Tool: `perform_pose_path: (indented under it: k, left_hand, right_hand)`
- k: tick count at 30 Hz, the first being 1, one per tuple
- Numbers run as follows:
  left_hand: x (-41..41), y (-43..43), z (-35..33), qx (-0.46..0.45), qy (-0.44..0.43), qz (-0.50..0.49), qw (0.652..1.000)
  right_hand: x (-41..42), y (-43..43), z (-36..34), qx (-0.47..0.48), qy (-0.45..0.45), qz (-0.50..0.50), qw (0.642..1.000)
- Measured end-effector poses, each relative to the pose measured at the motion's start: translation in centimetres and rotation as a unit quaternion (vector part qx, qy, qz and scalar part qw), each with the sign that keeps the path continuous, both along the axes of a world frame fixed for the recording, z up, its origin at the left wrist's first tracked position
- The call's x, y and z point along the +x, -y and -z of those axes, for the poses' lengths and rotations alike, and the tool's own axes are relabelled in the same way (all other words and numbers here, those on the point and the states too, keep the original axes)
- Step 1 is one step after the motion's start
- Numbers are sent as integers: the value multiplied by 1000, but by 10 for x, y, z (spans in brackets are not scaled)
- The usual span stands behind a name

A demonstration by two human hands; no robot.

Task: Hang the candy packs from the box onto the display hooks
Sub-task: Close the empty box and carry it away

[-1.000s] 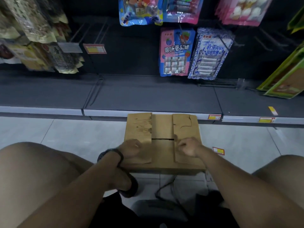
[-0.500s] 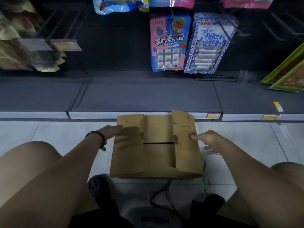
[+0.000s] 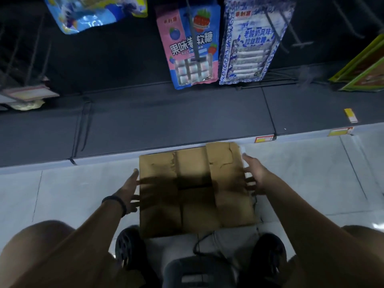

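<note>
Both your hands have slid off the top flaps, where they lay a second ago, and now flank the box.

Nearest to you are your bare knees, with your left shoe (image 3: pixel 128 248) and right shoe (image 3: pixel 268 252) on the pale floor tiles (image 3: pixel 301 175). A dark grey object (image 3: pixel 197 271) sits between the shoes, and a thin black cable (image 3: pixel 199 243) runs from it toward the box.

Just beyond your feet is the cardboard box (image 3: pixel 195 188), its flaps folded shut, so no packs show inside it. Whether it rests on the tiles or is lifted cannot be told. Your left hand (image 3: pixel 129 192), with a dark wristband (image 3: pixel 115 204), lies with straight fingers against the box's left side. Your right hand (image 3: pixel 254 175) has its fingers spread against the right side. Neither hand curls round anything.

The box's far edge meets the pale front lip of the dark bottom shelf (image 3: pixel 166 115), where a red and yellow price tag (image 3: pixel 264 139) sits just right of the box.

Farther back, above the shelf, a pink and blue candy pack (image 3: pixel 193 48) hangs from a hook, touching a blue and white candy pack (image 3: pixel 249 44) on its right. A shiny blue bag (image 3: pixel 89 15) hangs to the far left. Bare display hooks (image 3: pixel 351 19) jut out at far right, above yellow-green cartons (image 3: pixel 363 67).
</note>
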State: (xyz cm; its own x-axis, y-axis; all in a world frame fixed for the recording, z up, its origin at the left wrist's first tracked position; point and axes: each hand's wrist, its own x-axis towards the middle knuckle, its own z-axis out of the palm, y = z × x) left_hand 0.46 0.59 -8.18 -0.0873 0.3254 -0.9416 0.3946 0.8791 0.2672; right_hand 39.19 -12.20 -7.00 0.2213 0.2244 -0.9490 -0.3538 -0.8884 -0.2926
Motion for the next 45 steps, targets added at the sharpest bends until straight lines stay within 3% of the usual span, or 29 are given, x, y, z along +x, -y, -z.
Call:
perform_pose_path:
  k: [5, 13, 23, 31, 45]
  left_hand:
    - [31, 18, -96, -2, 17, -24, 1000]
    - [103, 53, -332, -4, 64, 14, 998]
    - [242, 63, -535, 23, 65, 267, 961]
    - [419, 121, -640, 68, 102, 442, 888]
    - [706, 306, -724, 84, 140, 577, 800]
  right_hand:
    - [31, 18, -101, -4, 35, 1, 999]
    - [90, 116, -327, 13, 37, 131, 991]
    - [103, 259, -542, 19, 119, 290, 949]
    - [149, 392, -623, 44, 124, 432, 892]
    - [317, 583, -700, 78, 200, 549, 807]
